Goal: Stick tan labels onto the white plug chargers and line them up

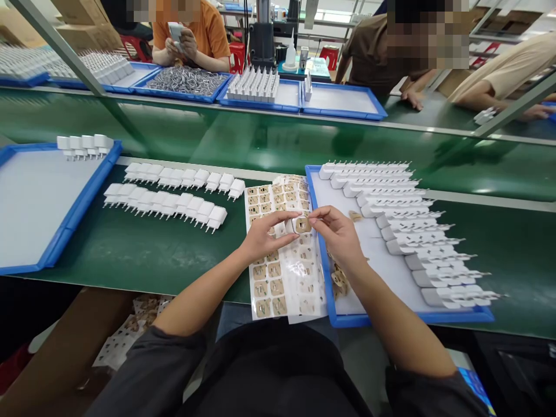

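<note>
My left hand [270,234] holds a white plug adapter [290,226] between thumb and fingers, above the sticker sheets. A tan adhesive sticker [303,225] with a small cut-out lies on the adapter's end face, turned toward me. At that sticker's right edge, my right hand [340,234] pinches with thumb and forefinger. Beneath the hands are sheets of tan stickers [274,270] on white backing, partly covered by a clear glossy sheet [304,269]. Loose tan pieces [340,282] lie in the blue-rimmed tray [332,310] by my right forearm.
Rows of white adapters [391,214] fill the right tray's far side. Two more rows [167,202] stand left on the green bench [182,255]. A blue-rimmed tray [82,214] at far left bears several adapters. Beyond the green belt [208,136], people sit behind more trays.
</note>
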A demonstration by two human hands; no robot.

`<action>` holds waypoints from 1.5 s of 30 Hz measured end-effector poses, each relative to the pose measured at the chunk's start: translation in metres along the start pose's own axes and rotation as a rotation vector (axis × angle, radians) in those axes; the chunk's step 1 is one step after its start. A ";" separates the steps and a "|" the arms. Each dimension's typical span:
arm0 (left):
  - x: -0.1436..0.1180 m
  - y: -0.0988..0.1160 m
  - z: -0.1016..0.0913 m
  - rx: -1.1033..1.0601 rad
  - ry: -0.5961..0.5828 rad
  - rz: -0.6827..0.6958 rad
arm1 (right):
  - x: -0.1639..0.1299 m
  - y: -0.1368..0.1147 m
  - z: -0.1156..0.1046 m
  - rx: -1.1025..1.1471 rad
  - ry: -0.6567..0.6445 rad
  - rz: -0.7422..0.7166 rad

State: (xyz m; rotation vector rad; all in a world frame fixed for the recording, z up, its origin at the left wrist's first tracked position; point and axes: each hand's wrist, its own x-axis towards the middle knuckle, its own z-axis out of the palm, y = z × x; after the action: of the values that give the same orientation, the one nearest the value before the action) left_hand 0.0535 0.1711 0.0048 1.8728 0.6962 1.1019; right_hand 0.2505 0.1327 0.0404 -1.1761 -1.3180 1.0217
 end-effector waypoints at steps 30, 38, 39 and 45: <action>0.000 -0.004 0.000 0.078 0.008 0.155 | -0.003 0.002 0.004 -0.100 0.025 -0.057; -0.001 -0.005 0.002 0.126 0.027 0.195 | -0.005 0.003 0.009 -0.259 0.072 -0.169; -0.001 -0.005 0.002 0.133 0.034 0.212 | -0.005 0.003 0.009 -0.300 0.074 -0.191; -0.002 -0.003 0.006 0.132 0.127 0.370 | 0.001 0.004 0.002 -0.316 0.179 -0.134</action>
State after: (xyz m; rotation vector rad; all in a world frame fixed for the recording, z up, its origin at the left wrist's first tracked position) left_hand 0.0580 0.1691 -0.0002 2.1139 0.5132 1.4489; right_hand 0.2486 0.1345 0.0362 -1.3596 -1.4269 0.6100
